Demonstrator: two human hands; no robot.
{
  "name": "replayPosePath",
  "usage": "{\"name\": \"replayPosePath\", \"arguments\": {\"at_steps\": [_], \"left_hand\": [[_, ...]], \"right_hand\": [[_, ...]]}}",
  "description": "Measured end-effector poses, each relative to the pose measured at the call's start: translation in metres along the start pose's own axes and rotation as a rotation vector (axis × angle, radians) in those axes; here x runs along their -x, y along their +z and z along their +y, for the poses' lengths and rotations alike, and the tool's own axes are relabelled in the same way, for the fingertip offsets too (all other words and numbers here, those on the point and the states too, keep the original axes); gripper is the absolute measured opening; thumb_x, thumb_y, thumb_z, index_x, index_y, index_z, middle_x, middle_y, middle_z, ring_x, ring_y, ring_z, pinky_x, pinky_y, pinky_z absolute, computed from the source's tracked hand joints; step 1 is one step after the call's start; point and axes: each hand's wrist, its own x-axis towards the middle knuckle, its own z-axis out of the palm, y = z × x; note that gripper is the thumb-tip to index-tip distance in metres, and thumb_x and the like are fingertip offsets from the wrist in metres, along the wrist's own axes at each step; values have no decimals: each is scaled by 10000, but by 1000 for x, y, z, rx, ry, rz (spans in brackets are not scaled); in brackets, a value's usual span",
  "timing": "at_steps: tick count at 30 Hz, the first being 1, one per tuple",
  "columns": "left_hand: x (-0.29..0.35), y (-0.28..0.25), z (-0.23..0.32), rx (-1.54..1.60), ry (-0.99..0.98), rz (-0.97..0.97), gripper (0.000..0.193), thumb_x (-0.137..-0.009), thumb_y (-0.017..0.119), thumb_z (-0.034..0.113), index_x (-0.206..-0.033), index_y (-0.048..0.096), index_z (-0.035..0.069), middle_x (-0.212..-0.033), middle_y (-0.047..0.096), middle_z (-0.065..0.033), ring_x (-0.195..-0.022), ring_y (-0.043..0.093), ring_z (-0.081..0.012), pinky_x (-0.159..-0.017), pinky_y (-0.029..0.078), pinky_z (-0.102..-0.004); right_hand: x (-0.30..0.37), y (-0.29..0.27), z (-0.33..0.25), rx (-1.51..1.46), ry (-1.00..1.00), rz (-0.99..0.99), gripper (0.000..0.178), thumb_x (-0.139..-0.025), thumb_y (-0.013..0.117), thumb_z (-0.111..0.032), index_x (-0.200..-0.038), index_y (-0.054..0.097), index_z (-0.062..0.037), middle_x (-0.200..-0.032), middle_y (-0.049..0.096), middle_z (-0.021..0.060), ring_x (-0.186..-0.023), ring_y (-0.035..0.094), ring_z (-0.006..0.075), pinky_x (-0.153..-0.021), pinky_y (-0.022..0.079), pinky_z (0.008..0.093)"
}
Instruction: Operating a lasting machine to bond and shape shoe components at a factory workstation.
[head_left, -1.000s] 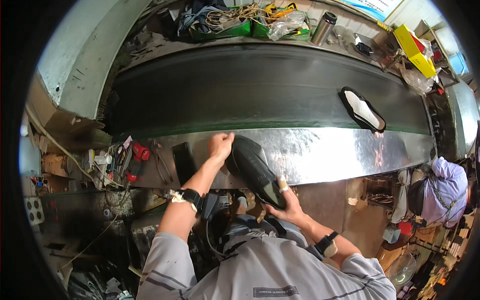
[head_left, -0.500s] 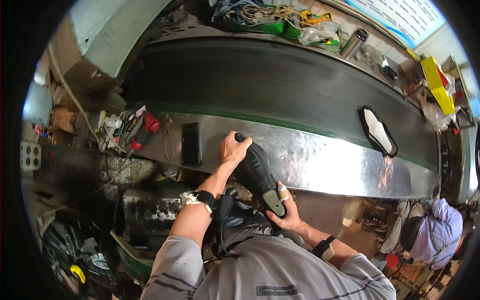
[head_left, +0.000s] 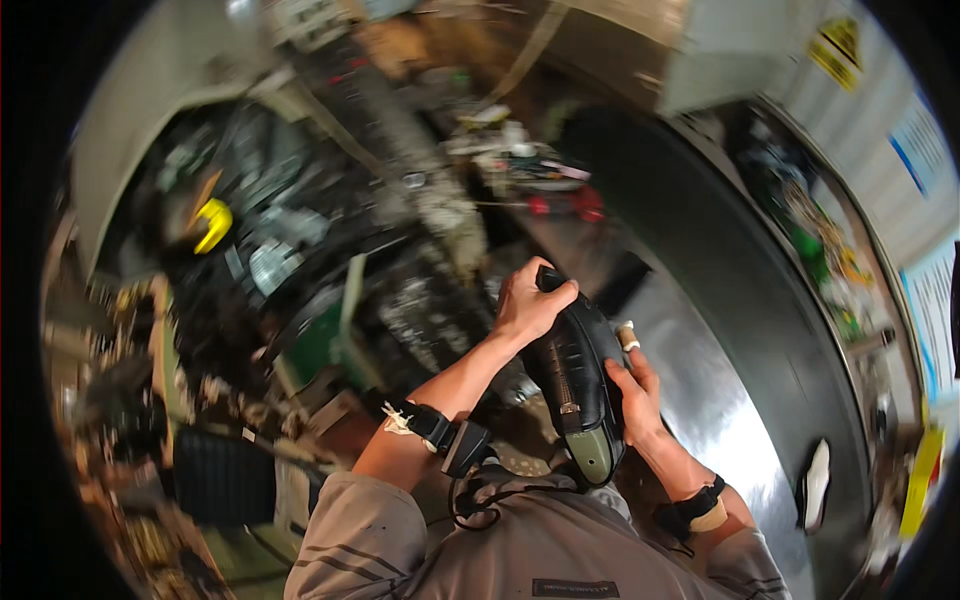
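A black leather shoe (head_left: 580,370) lies lengthwise in front of my body, with a green shoe last (head_left: 592,455) showing at its near end. My left hand (head_left: 530,305) is closed over the far end of the shoe, thumb and fingers wrapped round it. Along the right side, my right hand (head_left: 640,400) holds the shoe with its thumb against the upper; its other fingers are partly hidden. One fingertip of that hand carries a pale wrap. Both wrists wear black straps.
Right of the shoe runs a shiny metal bench edge (head_left: 690,335), with a dark belt (head_left: 745,240) beyond it. A white-lined shoe piece (head_left: 817,485) lies at the far right. Blurred red-handled tools (head_left: 568,204) and a dark phone (head_left: 622,284) sit ahead. Cluttered machinery (head_left: 400,300) stands left.
My view has swung left, so the bench and belt now run down the right side. Both hands still hold the shoe, which has rolled to show a zip-like strip. My right hand has moved farther up its side.
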Motion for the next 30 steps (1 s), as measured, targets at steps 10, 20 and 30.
{"name": "replayPosePath", "arguments": {"at_steps": [10,20,30], "left_hand": [[77,-322,-31,558,-230,511,424,-989,611,430,-966,679,12,-886,653,-44,-807,594,-106,-751,473,-286],[155,-372,-66,1208,-287,770,253,-982,661,305,-1034,708,62,-893,721,-29,-723,664,-138,-639,523,-282],[103,-414,-97,1120,-486,810,296,-943,714,381,-970,721,87,-830,713,-38,-605,611,-163,-535,462,-305]], "right_hand": [[-17,277,52,1,98,-387,185,-968,702,-140,-1031,649,25,-869,693,41,-737,563,61,-636,472,247],[-42,438,86,-165,221,-387,191,-952,676,-80,-1131,668,-13,-978,725,85,-786,685,151,-674,569,295],[-83,494,97,-203,244,-324,182,-959,662,-60,-843,548,-143,-769,544,-42,-670,548,88,-587,488,272]]}}
